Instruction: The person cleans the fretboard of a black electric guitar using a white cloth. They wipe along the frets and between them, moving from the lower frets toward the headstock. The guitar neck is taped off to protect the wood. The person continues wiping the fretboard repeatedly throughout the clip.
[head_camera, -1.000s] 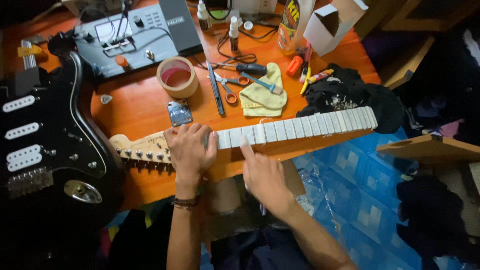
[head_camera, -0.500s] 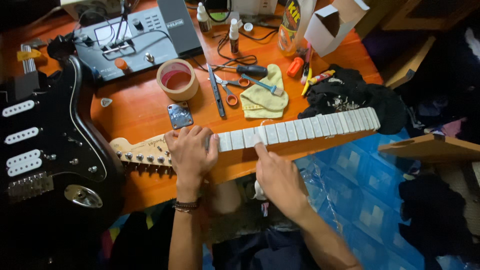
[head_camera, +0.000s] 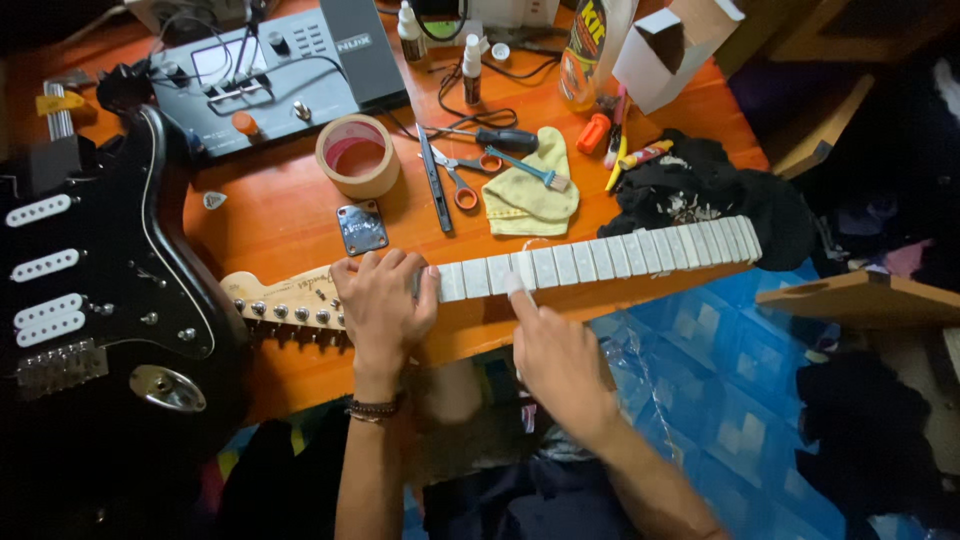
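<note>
An orange wooden table (head_camera: 290, 215) is crowded with tools. At far left lies a black guitar body (head_camera: 90, 290), neck off. Just right of it, the left hand (head_camera: 383, 305) closes over the detached guitar neck (head_camera: 600, 258) near its headstock, pinning it down. The right hand (head_camera: 560, 355) presses one extended fingertip on a taped fret, gripping nothing. Judging by this, the frets are masked and the neck is not refitted.

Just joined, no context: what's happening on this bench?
A person has a detached guitar neck lying across an orange table. The left hand grips it near the headstock; the right hand presses a fingertip on the taped fretboard. A black guitar body lies to the left, with a tape roll and scissors behind.
</note>
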